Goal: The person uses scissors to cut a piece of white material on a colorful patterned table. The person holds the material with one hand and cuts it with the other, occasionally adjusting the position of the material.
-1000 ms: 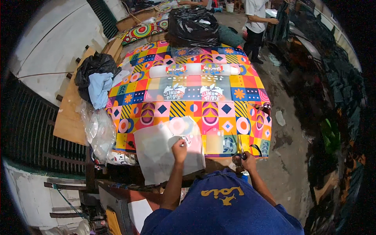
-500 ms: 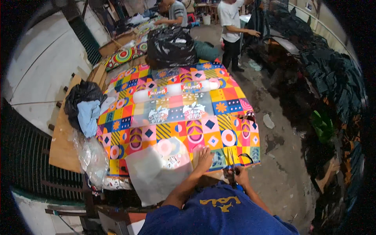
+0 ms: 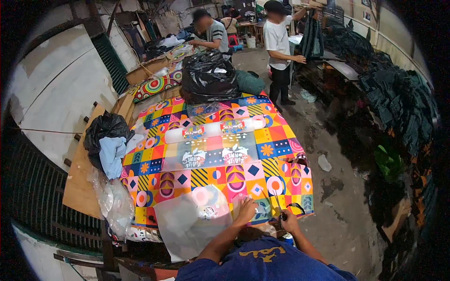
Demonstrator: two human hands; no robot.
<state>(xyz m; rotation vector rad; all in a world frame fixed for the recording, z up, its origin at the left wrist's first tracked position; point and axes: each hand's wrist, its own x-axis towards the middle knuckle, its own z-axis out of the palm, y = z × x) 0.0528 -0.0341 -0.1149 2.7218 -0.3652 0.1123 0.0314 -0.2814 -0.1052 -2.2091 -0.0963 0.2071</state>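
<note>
My right hand (image 3: 290, 221) is closed around the dark handles of a pair of scissors (image 3: 276, 201) at the near right corner of the table. The blades point away from me, over the patterned cloth. My left hand (image 3: 246, 210) rests with its fingers on the cloth near the front edge, beside what looks like a small clear piece of film. To its left, a translucent white sheet (image 3: 177, 227) lies over the cloth and hangs past the near edge. Farther back lies a roll of printed film (image 3: 211, 130), with its unrolled part spread toward me.
A bright patterned cloth (image 3: 145, 211) covers the table. At its far end stands a black plastic bag (image 3: 208, 77); another black bag (image 3: 105, 131) with light blue fabric sits left. Two people work beyond. Dark garments (image 3: 398, 93) are heaped along the right, past a walkway.
The view has tilted up, so the table sits lower in the picture. The scissor blades look closer together. My left hand's fingers are drawn in slightly.
</note>
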